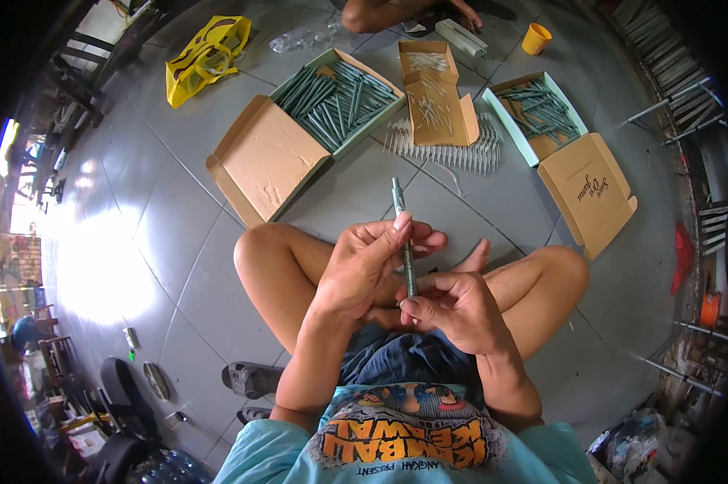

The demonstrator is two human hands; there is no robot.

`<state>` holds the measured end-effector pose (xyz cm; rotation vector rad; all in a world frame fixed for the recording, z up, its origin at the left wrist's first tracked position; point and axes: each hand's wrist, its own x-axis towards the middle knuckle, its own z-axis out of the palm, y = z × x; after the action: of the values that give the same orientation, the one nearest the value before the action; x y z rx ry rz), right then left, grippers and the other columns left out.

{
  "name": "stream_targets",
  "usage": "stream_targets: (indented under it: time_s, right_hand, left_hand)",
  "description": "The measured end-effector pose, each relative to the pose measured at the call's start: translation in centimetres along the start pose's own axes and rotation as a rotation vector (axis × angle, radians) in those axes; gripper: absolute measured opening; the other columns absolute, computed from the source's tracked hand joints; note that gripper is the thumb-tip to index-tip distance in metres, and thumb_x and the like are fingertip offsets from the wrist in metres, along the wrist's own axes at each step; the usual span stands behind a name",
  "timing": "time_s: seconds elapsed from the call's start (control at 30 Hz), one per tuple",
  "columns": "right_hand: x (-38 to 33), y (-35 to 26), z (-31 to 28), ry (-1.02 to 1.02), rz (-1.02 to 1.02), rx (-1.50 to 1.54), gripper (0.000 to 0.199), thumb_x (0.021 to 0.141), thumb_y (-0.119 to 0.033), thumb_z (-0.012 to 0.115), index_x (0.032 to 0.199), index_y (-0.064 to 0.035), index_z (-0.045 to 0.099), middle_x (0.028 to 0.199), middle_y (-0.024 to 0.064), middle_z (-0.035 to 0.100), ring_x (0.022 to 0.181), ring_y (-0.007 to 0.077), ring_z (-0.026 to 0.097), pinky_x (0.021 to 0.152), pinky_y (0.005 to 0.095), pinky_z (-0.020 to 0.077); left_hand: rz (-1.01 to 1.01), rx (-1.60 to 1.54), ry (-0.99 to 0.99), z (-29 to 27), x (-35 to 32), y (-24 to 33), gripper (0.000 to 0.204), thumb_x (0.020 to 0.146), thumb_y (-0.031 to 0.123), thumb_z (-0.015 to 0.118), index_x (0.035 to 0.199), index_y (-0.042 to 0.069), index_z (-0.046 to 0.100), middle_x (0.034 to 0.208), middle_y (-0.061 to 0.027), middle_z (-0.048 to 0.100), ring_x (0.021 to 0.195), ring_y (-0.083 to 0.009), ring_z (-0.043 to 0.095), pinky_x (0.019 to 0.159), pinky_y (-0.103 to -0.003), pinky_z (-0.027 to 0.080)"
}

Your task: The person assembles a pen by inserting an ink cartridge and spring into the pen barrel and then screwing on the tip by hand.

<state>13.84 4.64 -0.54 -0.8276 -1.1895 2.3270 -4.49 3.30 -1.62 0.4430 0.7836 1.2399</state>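
I hold a dark green pen [408, 262] upright in front of my lap, its lighter end pointing away from me. My left hand [372, 262] is closed on its upper half, the thumb lying along the barrel. Thumb and fingers of my right hand [453, 306] pinch the near end. Beyond my left knee lies an open box [360, 143] full of similar green pens [332, 101]. A narrow cardboard box [416, 93] of small pale slender pieces [435, 105] stands in the middle. Another open box [533, 160] of green pens [537, 113] is at the right.
Thin, clear pointed pieces [485, 149] lie in a row by the middle box. A yellow bag [207, 60], clear plastic [307, 39] and an orange cup [536, 39] are farther off. Another person's leg [388, 14] shows at the top. Sandals [251, 379] lie left of me.
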Motion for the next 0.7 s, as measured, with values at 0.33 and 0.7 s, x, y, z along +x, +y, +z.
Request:
stream_targets:
  time_s: [0.33,0.7]
  right_hand:
    - [-1.0,0.8,-0.1,-0.061,-0.147,0.005,0.021,0.096,-0.013,0.068,0.109,0.0029,0.070,0.086,0.0048,0.067,0.084,0.0115,0.064,0.076,0.0240,0.0521]
    - [-1.0,-0.1,0.7,0.006,-0.103,-0.015,0.020,0.096,-0.011,0.068,0.109,0.0038,0.068,0.088,0.0058,0.067,0.083,0.0115,0.065,0.075,0.0233,0.0518]
  left_hand:
    - [-0.205,-0.398,0.050,-1.0,0.7,-1.9,0.056,0.104,0.051,0.042,0.123,0.000,0.055,0.126,-0.0167,0.063,0.103,-0.0261,0.066,0.096,-0.047,0.051]
    - [0.162,-0.050,-0.123,0.8,0.6,0.5,0.056,0.104,0.035,0.051,0.142,-0.005,0.041,0.130,-0.0233,0.060,0.112,-0.0319,0.064,0.098,-0.047,0.051]
